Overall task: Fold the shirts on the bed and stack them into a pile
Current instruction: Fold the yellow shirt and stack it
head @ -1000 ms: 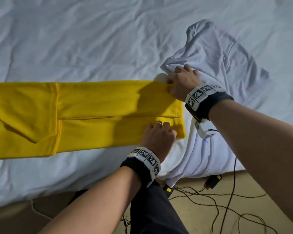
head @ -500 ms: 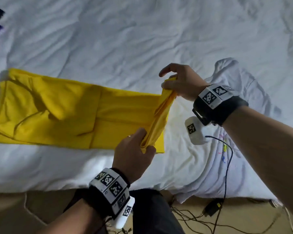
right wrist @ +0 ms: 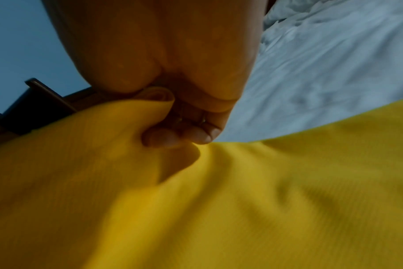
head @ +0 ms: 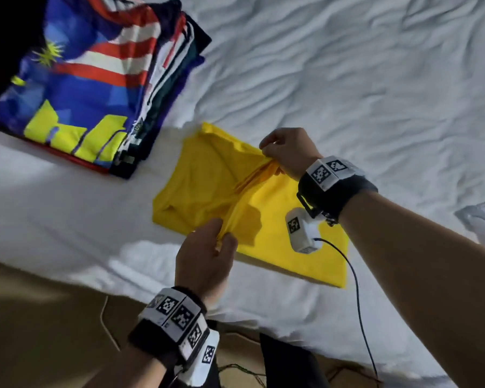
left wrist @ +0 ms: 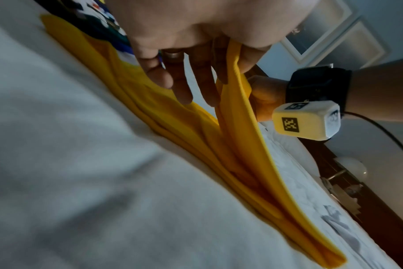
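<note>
Both hands, the left hand [head: 205, 256] and right hand [head: 287, 154] each in a pinching grip, have carried the yellow shirt's [head: 205, 189] lifted end over its middle at frame center on the bed [head: 347, 79], nearing the folded pile [head: 90, 88] upper left.

black cables [head: 360, 309] are seen trailing over the brownish floor [head: 39, 317] below the mattress edge. a dark wooden frame [left wrist: 368, 205] and a round white knob [left wrist: 353, 166] are visible in the left wrist view, with a pale panelled surface [left wrist: 329, 36] above.
</note>
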The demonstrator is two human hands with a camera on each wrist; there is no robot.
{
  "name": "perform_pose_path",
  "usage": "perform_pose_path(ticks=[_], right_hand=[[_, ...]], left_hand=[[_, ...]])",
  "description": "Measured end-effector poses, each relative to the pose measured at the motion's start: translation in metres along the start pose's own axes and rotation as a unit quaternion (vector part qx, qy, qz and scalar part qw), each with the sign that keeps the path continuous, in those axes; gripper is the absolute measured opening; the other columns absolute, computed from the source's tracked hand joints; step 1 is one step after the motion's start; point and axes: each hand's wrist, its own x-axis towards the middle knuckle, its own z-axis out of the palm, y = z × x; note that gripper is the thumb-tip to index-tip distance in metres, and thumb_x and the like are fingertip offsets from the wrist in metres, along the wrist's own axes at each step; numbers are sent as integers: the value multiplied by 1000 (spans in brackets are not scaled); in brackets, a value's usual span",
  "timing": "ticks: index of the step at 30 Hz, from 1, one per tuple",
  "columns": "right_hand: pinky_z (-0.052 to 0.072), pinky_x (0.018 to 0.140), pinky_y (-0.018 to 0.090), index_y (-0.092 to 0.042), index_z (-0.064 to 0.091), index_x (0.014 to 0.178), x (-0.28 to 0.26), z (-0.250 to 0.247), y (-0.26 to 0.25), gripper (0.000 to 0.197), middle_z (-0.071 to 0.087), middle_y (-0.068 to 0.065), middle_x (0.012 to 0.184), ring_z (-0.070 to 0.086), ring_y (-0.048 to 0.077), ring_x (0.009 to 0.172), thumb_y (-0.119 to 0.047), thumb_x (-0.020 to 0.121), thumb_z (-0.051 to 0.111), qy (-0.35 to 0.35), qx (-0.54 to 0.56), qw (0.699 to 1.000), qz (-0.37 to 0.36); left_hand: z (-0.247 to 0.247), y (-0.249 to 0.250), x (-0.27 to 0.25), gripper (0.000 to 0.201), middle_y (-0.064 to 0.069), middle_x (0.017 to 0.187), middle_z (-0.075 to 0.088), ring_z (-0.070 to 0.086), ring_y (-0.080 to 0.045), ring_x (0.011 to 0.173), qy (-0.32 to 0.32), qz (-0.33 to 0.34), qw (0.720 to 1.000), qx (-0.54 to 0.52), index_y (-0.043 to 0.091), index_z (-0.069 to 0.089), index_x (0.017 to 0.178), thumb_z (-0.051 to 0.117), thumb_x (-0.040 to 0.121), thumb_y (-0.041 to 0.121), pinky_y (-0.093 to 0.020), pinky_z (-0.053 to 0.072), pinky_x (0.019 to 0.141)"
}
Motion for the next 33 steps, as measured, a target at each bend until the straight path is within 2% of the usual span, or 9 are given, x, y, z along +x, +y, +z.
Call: perform_pose_path(ticks=[5, 10, 14, 18, 21, 24, 29, 31, 33], right_hand=[[48, 44, 22, -14, 68, 97, 41, 57, -37, 16, 66, 6, 68, 62, 15, 45, -7, 86, 59, 23, 17, 999, 37], [60, 79, 46, -29, 63, 110, 62, 91, -56, 36, 73, 7, 88, 72, 26, 80, -35, 76, 70, 15, 93, 993, 68], [57, 74, 34, -19, 64, 119, 48, 82, -56, 43, 74, 6, 90, 72, 18, 76, -43, 84, 69, 45, 133, 990, 22], [50, 75, 21, -13, 69, 109, 8, 59, -13, 31, 71, 3, 99, 64, 15, 86, -37, 92, 59, 184, 14, 982, -47], [47, 88, 39, -10, 67, 114, -30, 52, 40, 37, 64, 8, 117, 58, 30, 104, -37, 95, 49, 240, -155, 954, -89], [38, 100, 49, -14, 55, 135, -58, 51, 73, 53, 46, 13, 147, 45, 37, 128, -47, 97, 38, 186, -291, 935, -80], [9, 120, 48, -37, -2, 156, -79, 45, 115, 72, -10, -1, 165, -6, 21, 152, -73, 94, 7, 47, -372, 926, 40], [9, 119, 49, -36, 0, 156, -88, 37, 131, 74, -7, -1, 165, -5, 20, 152, -73, 94, 7, 41, -372, 925, 64], [19, 113, 51, -28, 23, 153, -92, 25, 132, 68, 14, 5, 164, 16, 28, 149, -65, 97, 15, 47, -367, 928, 41]], left_hand=[[-51, -43, 43, 23, 3, 64, 46, 49, -30, 68, 6, -17, 991, 129, 27, 37, 65, 35, 76, 46, -36, 34, 59], [-75, -74, 68, 19, -6, 72, 57, 54, -33, 70, -25, -30, 969, 243, 21, 45, 70, 50, 74, 39, -38, 36, 65], [-88, -74, 84, 40, -10, 88, 57, 57, -36, 80, -25, -33, 955, 295, 17, 58, 93, 56, 59, 38, -40, 40, 66], [-88, -48, 113, 50, -11, 113, 59, 56, -35, 102, -9, 118, 958, 260, 14, 61, 112, 52, 71, 41, -45, 43, 84], [-64, -26, 145, 57, -13, 139, 53, 52, -37, 121, -92, 217, 924, 300, 13, 57, 128, 54, 80, 42, -49, 46, 90], [-39, -11, 170, 72, -8, 165, 18, 21, -33, 150, -194, 208, 881, 379, 24, 33, 153, 43, 90, 58, -56, 30, 111], [-32, -40, 195, 85, 0, 165, -24, -17, -23, 153, -264, 142, 823, 483, 28, -16, 157, 13, 92, 74, -57, 0, 122], [-42, -46, 196, 88, -5, 166, -21, -16, -25, 153, -252, 109, 817, 507, 24, -19, 156, 11, 90, 75, -57, -3, 121], [-52, -42, 196, 89, -12, 167, -4, -6, -30, 153, -215, 111, 830, 503, 21, -4, 158, 28, 92, 72, -59, 5, 120]])
